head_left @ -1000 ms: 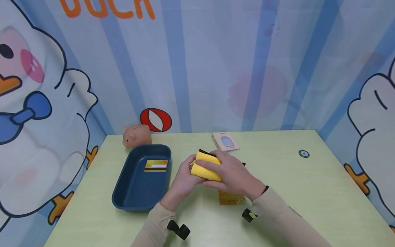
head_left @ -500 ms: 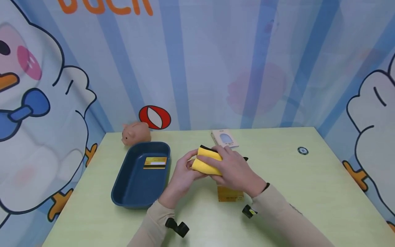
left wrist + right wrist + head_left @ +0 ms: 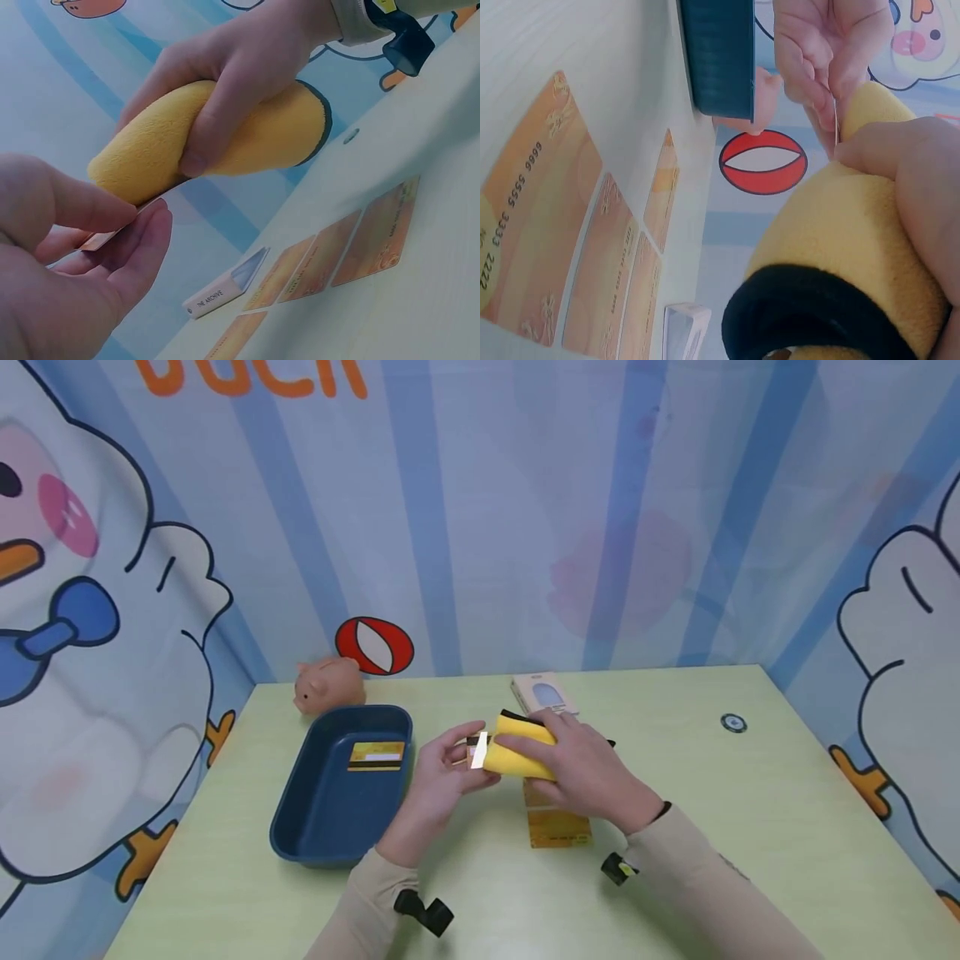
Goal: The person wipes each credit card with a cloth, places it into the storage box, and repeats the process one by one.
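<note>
My left hand (image 3: 437, 777) pinches a bank card (image 3: 477, 750) between thumb and fingers; its white strip shows in the head view. A yellow cloth (image 3: 521, 752) with black trim, folded over into a thick roll, is gripped by my right hand (image 3: 600, 772). In the left wrist view, the cloth (image 3: 150, 135) lies against the far end of the card (image 3: 112, 232). The right wrist view shows this card (image 3: 835, 124) edge-on beside the cloth (image 3: 817, 217), partly hidden by fingers.
Left of my hands stands a blue tray (image 3: 300, 827) with a gold card (image 3: 375, 756) inside. A pink piggy bank (image 3: 330, 685) is behind it. Several gold cards (image 3: 558, 828) lie below my right hand. A small box (image 3: 543, 692) and a round chip (image 3: 733, 723) sit farther back.
My right hand has moved right with the cloth, uncovering part of the card in my left hand. The left hand has stayed nearly in place.
</note>
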Demonstrator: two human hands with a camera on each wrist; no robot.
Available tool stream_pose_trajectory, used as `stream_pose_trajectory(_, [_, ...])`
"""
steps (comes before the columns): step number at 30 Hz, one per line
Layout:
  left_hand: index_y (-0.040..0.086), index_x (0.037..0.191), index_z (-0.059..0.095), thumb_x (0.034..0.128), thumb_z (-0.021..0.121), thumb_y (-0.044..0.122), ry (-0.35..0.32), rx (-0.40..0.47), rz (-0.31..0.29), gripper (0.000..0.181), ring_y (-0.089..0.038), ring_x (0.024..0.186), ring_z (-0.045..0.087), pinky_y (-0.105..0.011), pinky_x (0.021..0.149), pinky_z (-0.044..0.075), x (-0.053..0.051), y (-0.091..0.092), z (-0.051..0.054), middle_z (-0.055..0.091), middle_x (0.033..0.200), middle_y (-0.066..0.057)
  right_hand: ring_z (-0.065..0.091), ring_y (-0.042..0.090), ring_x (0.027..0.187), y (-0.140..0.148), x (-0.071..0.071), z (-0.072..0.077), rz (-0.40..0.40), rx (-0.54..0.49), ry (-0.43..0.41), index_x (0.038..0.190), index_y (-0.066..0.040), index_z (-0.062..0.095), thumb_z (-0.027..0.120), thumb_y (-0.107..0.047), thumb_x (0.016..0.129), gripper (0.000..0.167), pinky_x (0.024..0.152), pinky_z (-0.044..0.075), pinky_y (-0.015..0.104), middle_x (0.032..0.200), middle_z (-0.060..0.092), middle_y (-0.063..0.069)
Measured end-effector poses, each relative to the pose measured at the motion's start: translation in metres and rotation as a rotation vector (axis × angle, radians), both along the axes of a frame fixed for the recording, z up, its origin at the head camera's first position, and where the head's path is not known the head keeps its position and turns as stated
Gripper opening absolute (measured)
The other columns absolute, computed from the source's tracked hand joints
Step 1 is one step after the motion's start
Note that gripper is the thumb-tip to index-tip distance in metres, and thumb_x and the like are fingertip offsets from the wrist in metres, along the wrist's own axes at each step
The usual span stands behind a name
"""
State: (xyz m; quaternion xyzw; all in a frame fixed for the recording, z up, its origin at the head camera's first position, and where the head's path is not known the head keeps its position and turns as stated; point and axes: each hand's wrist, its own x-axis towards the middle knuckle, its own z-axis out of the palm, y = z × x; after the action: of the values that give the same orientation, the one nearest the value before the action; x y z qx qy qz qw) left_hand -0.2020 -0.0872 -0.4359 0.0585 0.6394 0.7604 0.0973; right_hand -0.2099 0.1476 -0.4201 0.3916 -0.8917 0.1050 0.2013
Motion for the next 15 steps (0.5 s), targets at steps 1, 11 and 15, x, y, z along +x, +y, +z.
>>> stream_pose_trajectory(1, [0.006,0.15,0.055,0.091,0.066,-0.017,0.001,0.0,0.0,0.065,-0.027,0.104,0.075,-0.04,0.087,0.064,-0.0003,-0.0009,0.0002,0.068,0.128,-0.023,0.061,0.036,0.117,0.0009,-0.0004,0.0002,0.001,-0.001,0.001,0.146,-0.032,0.061,0.08,-0.026,0.091,0.059,0.077,0.059,0.05,0.134,0.059,0.018])
stream_pose_trajectory(11, [0.007,0.151,0.053,0.0915,0.066,-0.017,0.004,0.004,0.001,0.066,-0.03,0.105,0.073,-0.039,0.086,0.064,-0.0008,-0.0064,0.0025,0.066,0.131,-0.026,0.062,0.034,0.107,0.0097,-0.0012,0.0015,-0.006,-0.011,0.001,0.146,-0.033,0.061,0.081,-0.024,0.09,0.06,0.074,0.058,0.045,0.134,0.058,0.018])
stream_pose_trajectory(15, [0.009,0.151,0.054,0.0906,0.065,-0.019,-0.002,0.01,0.006,0.067,-0.036,0.108,0.071,-0.039,0.085,0.064,-0.0001,-0.0087,0.0042,0.067,0.131,-0.025,0.062,0.034,0.107,0.0104,-0.001,0.0024,-0.011,-0.008,0.005,0.146,-0.034,0.061,0.079,-0.024,0.091,0.058,0.074,0.058,0.044,0.134,0.058,0.018])
